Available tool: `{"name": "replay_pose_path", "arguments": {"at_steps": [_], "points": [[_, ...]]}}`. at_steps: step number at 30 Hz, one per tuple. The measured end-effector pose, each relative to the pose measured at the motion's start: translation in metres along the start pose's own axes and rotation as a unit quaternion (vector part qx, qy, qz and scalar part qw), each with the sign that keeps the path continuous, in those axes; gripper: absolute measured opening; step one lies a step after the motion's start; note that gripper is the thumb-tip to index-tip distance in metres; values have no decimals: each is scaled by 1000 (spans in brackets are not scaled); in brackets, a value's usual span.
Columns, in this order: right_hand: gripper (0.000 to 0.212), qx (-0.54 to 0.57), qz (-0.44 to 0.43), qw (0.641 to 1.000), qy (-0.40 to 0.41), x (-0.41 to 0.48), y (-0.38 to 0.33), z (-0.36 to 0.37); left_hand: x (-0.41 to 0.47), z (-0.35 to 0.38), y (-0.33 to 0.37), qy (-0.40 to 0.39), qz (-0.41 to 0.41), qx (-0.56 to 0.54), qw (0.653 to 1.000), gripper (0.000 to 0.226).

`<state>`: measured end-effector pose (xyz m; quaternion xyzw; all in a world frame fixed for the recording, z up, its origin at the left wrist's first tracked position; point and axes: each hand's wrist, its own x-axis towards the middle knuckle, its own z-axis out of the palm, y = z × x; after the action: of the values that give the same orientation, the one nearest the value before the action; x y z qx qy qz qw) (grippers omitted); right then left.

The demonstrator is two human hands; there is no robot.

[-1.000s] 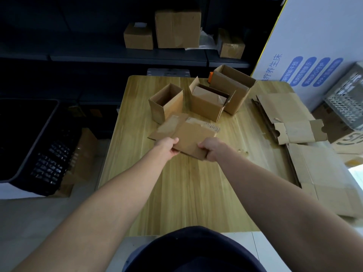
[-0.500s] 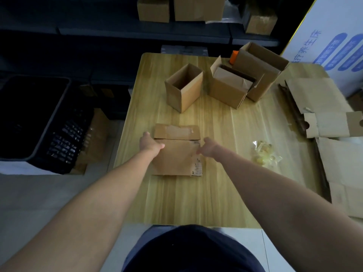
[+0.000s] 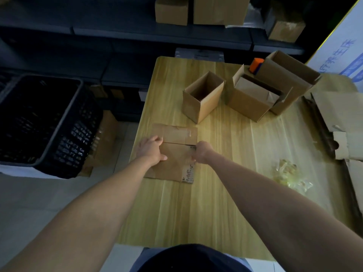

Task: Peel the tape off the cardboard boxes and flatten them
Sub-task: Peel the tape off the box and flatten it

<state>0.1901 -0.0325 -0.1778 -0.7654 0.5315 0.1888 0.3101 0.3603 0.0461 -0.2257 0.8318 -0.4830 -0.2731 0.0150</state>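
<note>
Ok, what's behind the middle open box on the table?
An orange object with a blue edge shows above the middle box; the box's flap hides its lower part.

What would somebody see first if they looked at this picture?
Probably the two bare arms stretched out to a flat cardboard box on the wooden table, the left hand and right hand holding its sides. Behind it stand three open boxes, and a big black crate sits beside the table on the left.
</note>
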Motion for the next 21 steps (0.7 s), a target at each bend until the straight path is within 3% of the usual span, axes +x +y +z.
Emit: {"name": "replay_pose_path", "arguments": {"at_steps": [3, 5, 7, 8, 11, 14, 17, 21], "points": [[20, 5, -5, 983, 182, 0, -12, -27, 8, -4, 6, 16, 9, 21, 1000, 81], [23, -8, -84, 934, 346, 2, -21, -48, 12, -6, 9, 29, 17, 37, 999, 81], [31, -55, -163, 886, 431, 7, -29, -66, 14, -7, 10, 37, 13, 45, 998, 80], [36, -84, -171, 882, 432, 11, -32, -73, 15, -6, 9, 42, 13, 48, 998, 78], [49, -163, -112, 919, 340, 28, -36, -87, 16, -4, 7, 52, 21, 44, 997, 72], [36, -193, -57, 942, 268, 34, -35, -88, 13, -4, 9, 46, 54, 76, 995, 69], [26, -186, -60, 932, 306, 29, -30, -90, 5, -5, 18, 52, 122, 98, 986, 54], [15, -152, -87, 895, 411, 11, -21, -111, -9, -25, 32, 80, 114, -37, 990, 43]]}}
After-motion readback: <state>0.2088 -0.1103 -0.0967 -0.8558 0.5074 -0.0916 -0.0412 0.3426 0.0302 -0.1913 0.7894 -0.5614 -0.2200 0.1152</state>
